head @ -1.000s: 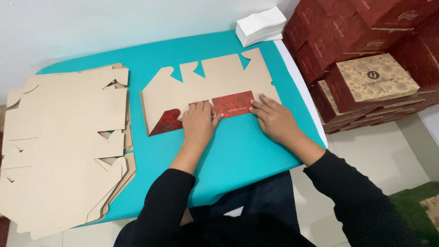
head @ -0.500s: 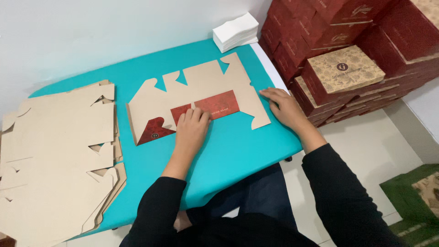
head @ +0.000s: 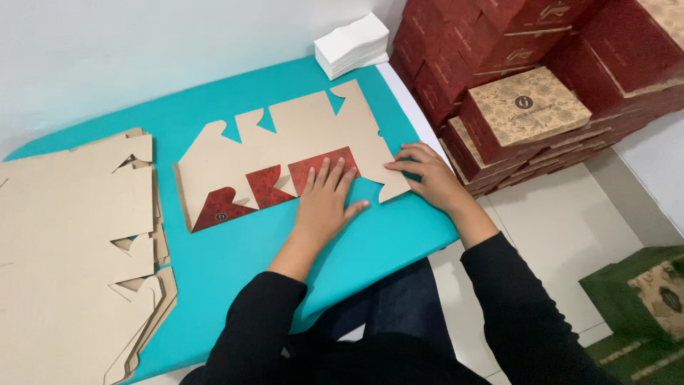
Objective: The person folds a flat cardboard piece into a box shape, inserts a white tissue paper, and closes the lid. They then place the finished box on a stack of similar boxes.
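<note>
A flat die-cut tan cardboard box blank with red printed flaps [head: 285, 153] lies on the teal desk [head: 235, 264]. The left hand [head: 324, 203] presses spread, flat fingers [head: 335, 171] on a folded-over red flap, pinning it down. The right hand [head: 427, 175] rests curled fingertips on the blank's right edge, steadying it. A stack of matching tan blanks [head: 71, 249] waits well left of the fingers.

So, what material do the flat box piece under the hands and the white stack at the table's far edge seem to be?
The flat box blank looks like matte brown paperboard: die-cut tabs, thin edges, and folded-over flaps printed dark red. The white stack seems to be paper napkins or tissue, soft and layered, though it is too small to tell surely.
</note>
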